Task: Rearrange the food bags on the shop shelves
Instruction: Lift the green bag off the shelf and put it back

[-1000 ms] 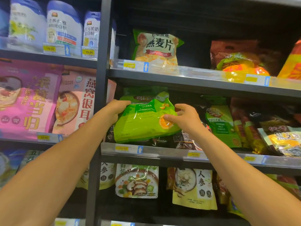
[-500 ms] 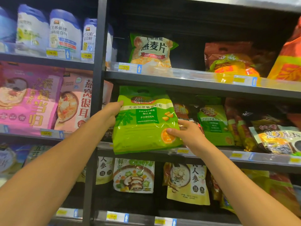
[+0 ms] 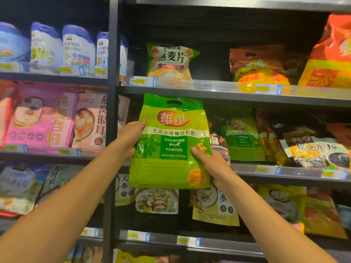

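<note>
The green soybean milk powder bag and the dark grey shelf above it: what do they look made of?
The green soybean milk powder bag looks like glossy plastic film: it glints and creases. The dark grey shelf above it looks like matt painted metal, thin and straight-edged, though coated board cannot be ruled out.

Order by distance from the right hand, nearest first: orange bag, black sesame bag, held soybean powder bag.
1. Held soybean powder bag, gripped by the right hand.
2. Black sesame bag, middle shelf, to the right.
3. Orange bag, upper shelf, far right.
</note>
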Demonstrator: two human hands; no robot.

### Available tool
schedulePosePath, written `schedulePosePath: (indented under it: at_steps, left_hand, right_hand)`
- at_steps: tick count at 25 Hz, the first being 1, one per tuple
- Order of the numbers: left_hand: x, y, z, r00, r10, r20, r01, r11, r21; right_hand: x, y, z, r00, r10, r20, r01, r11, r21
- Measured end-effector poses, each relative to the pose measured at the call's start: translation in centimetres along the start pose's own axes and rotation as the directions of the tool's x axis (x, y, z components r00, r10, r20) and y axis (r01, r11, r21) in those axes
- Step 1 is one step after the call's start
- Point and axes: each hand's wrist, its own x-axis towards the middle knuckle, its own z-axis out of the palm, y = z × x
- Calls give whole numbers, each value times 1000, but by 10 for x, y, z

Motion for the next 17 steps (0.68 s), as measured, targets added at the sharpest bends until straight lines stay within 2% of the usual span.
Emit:
schedulePosePath:
  at_steps: [7, 13, 17]
  left_hand:
    - [-72, -31, 17, 998, 6, 59, -6, 1000, -5]
    - [-123, -85, 33, 958, -130, 255, 146, 988, -48]
    - [-148, -121, 59, 946, -173, 275, 196, 979, -59]
  right_hand:
    - [-63, 38, -20, 998, -36, -60, 39, 998, 49]
    - [-132, 70, -53, 978, -32, -208, 42, 998, 41]
    - [-174, 87, -80, 970, 4, -244, -3, 1000, 5]
